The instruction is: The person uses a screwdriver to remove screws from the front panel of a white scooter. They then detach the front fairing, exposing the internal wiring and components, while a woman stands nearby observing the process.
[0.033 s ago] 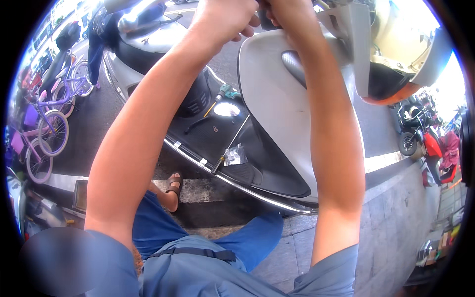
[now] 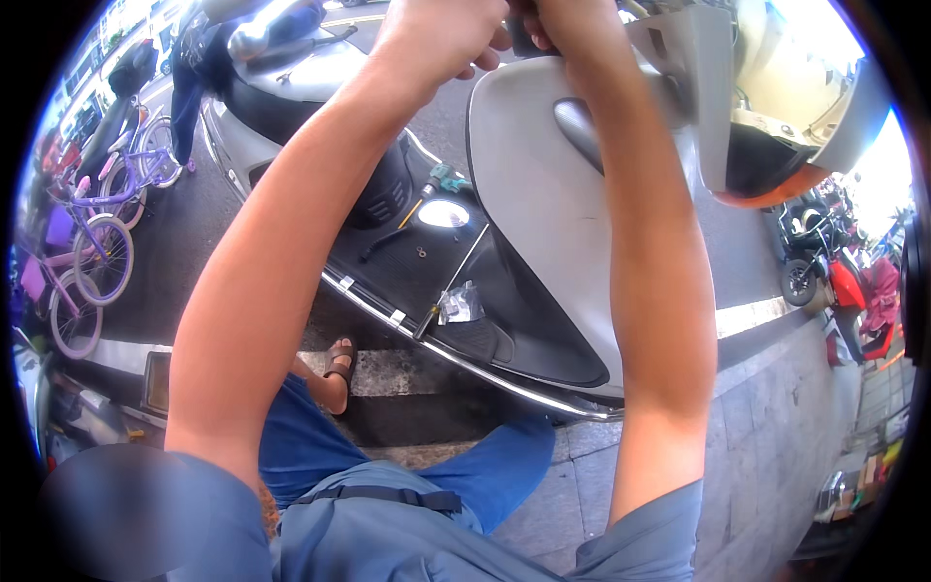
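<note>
At the top edge, my left hand (image 2: 448, 37) and my right hand (image 2: 572, 21) are close together above a grey scooter's front panel (image 2: 543, 145). The left fingers are curled in. What they hold, if anything, is cut off by the frame. My right fingers are also bent, next to a dark part (image 2: 524, 37) between the hands that I cannot make out. Below, on the scooter's black footboard (image 2: 388, 262), lie a long screwdriver (image 2: 451, 281), a small clear plastic bag (image 2: 461, 303), a teal-ended tool with a yellow shaft (image 2: 433, 189), a round shiny mirror (image 2: 444, 214) and small nuts (image 2: 421, 252).
The scooter's black seat (image 2: 262, 112) is on the left; a cream and grey front section (image 2: 776, 87) rises at the right. Purple bicycles (image 2: 107, 233) stand at far left, parked motorbikes (image 2: 824, 252) at far right. Grey paving (image 2: 766, 427) lies at lower right.
</note>
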{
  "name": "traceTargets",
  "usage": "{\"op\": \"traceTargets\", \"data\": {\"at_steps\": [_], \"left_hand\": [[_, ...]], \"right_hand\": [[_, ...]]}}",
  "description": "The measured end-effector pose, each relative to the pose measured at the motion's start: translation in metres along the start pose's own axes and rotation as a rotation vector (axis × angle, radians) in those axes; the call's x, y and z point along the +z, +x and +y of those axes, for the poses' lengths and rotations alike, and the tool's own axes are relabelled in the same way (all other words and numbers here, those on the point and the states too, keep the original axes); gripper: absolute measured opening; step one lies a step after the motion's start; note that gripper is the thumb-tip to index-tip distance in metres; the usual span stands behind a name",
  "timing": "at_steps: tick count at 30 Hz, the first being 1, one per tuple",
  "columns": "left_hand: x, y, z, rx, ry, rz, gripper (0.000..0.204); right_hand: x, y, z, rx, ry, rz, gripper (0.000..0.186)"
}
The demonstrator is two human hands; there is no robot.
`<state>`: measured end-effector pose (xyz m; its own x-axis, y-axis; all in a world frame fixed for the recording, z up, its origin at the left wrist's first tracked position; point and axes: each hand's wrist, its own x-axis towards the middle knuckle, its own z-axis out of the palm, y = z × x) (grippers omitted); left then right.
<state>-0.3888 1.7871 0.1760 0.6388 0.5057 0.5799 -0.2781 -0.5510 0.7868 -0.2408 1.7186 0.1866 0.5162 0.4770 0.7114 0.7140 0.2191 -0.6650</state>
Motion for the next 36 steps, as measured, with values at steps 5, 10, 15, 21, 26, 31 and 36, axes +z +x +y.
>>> {"op": "traceTargets", "data": {"at_steps": [5, 10, 15, 21, 26, 31, 36], "left_hand": [[0.004, 0.009, -0.004, 0.002, -0.019, 0.019, 0.042], [0.007, -0.006, -0.001, 0.067, -0.144, 0.009, 0.033], [0.008, -0.001, 0.003, -0.019, -0.084, -0.04, 0.027], [0.008, 0.02, -0.023, 0.067, -0.233, -0.193, 0.03], [-0.007, 0.016, -0.04, 0.091, -0.169, -0.112, 0.024], [0.002, 0.009, -0.029, 0.1, -0.053, -0.051, 0.026], [0.0, 0.005, -0.026, 0.218, 0.031, -0.047, 0.054]], "right_hand": [[-0.009, -0.003, -0.014, 0.215, 0.268, -0.14, 0.023], [-0.007, 0.011, -0.007, 0.403, 0.606, -0.16, 0.022], [-0.004, 0.017, 0.002, 0.404, 0.788, -0.169, 0.02], [-0.021, 0.03, 0.009, 0.355, 0.827, -0.222, 0.023], [0.013, 0.037, 0.027, 0.364, 0.82, -0.333, 0.026], [0.02, 0.043, 0.031, 0.372, 0.798, -0.25, 0.023], [0.019, 0.035, 0.018, 0.331, 0.825, -0.199, 0.018]]}}
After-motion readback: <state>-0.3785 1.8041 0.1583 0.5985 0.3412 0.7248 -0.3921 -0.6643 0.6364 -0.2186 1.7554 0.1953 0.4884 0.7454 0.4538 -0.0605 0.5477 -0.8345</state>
